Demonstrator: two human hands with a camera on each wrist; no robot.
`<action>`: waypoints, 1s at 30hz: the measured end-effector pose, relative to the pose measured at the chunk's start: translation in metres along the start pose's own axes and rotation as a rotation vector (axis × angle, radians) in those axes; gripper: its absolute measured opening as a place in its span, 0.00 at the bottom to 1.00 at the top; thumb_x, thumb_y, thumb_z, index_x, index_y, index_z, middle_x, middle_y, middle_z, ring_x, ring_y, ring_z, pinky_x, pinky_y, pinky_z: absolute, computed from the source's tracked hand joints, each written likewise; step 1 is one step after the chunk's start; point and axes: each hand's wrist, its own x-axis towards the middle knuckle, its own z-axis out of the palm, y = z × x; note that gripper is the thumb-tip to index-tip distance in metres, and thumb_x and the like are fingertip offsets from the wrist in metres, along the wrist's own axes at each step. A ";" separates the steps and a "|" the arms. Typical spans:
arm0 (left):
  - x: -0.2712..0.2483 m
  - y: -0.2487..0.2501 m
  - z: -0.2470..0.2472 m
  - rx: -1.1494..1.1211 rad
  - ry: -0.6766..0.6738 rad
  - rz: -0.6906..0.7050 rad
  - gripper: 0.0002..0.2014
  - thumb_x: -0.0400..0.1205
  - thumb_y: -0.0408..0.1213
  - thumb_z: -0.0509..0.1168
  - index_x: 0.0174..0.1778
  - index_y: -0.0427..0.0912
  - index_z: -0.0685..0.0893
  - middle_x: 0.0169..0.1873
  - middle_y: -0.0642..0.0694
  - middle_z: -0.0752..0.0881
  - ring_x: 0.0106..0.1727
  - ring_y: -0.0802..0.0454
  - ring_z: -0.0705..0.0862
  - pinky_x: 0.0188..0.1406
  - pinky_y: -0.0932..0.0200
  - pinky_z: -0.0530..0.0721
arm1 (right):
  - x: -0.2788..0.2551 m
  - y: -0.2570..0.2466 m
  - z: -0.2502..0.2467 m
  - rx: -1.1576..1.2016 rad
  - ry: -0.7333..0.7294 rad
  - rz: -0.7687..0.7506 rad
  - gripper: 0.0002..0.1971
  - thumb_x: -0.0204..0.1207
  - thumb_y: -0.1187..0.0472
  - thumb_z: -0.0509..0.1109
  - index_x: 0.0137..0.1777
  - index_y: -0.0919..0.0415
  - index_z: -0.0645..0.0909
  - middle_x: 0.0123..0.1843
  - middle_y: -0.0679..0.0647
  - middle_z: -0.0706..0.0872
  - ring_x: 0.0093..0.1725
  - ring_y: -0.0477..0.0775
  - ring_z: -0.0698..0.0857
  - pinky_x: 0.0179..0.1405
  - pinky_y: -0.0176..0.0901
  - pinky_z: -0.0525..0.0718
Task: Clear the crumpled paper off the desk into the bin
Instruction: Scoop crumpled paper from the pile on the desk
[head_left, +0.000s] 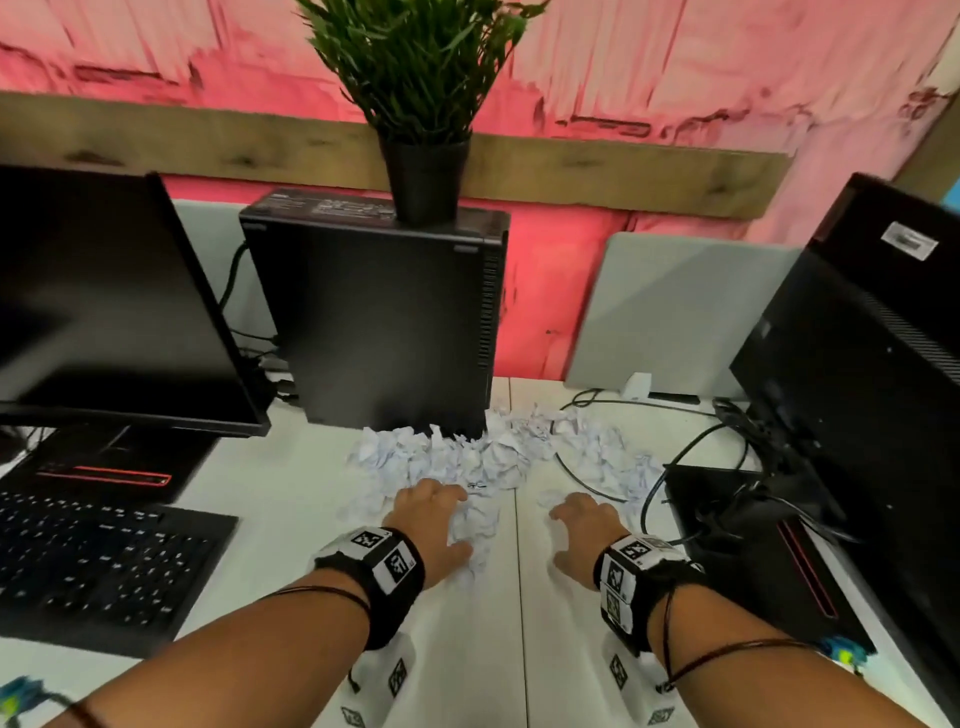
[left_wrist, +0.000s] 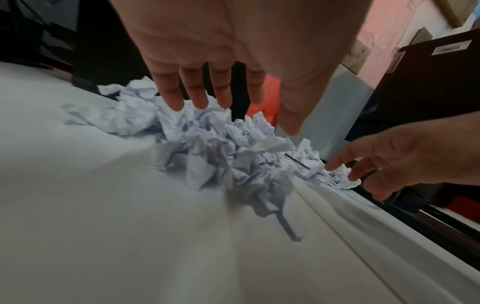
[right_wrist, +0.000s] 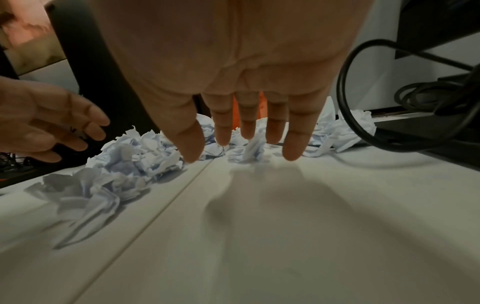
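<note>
The black flat monitor (head_left: 104, 301) runs off the head view's left edge, and the black computer tower (head_left: 878, 364) off its right. Print on the white crumpled paper scraps (head_left: 467, 457) is too small to read. The left hand (head_left: 428, 525) hides the scraps beneath its palm.

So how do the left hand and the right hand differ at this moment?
The left hand is over the heap of crumpled paper, with paper under its palm; the right hand is over mostly bare desk, only its fingertips near scraps. A black cable loops beside the right hand, none by the left. Both are open, palm down, fingers spread, holding nothing.
</note>
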 end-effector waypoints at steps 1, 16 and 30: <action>0.005 0.005 0.000 0.018 0.003 0.018 0.30 0.76 0.52 0.66 0.74 0.57 0.65 0.73 0.51 0.65 0.74 0.45 0.64 0.72 0.51 0.70 | 0.005 0.000 0.000 0.006 0.006 -0.001 0.32 0.77 0.55 0.64 0.80 0.47 0.58 0.82 0.51 0.53 0.79 0.62 0.58 0.76 0.49 0.64; 0.091 0.075 -0.009 0.032 -0.061 0.292 0.26 0.78 0.37 0.62 0.72 0.54 0.68 0.70 0.49 0.67 0.73 0.47 0.63 0.72 0.52 0.69 | 0.050 0.007 -0.017 0.188 0.069 0.173 0.11 0.77 0.64 0.59 0.58 0.59 0.77 0.61 0.58 0.83 0.61 0.59 0.82 0.55 0.43 0.79; 0.138 0.123 0.018 0.335 -0.227 0.298 0.38 0.71 0.31 0.71 0.78 0.47 0.64 0.73 0.46 0.68 0.75 0.42 0.68 0.72 0.45 0.72 | 0.069 0.028 -0.036 0.207 0.068 0.472 0.38 0.81 0.59 0.58 0.82 0.37 0.38 0.83 0.62 0.32 0.80 0.78 0.46 0.71 0.71 0.67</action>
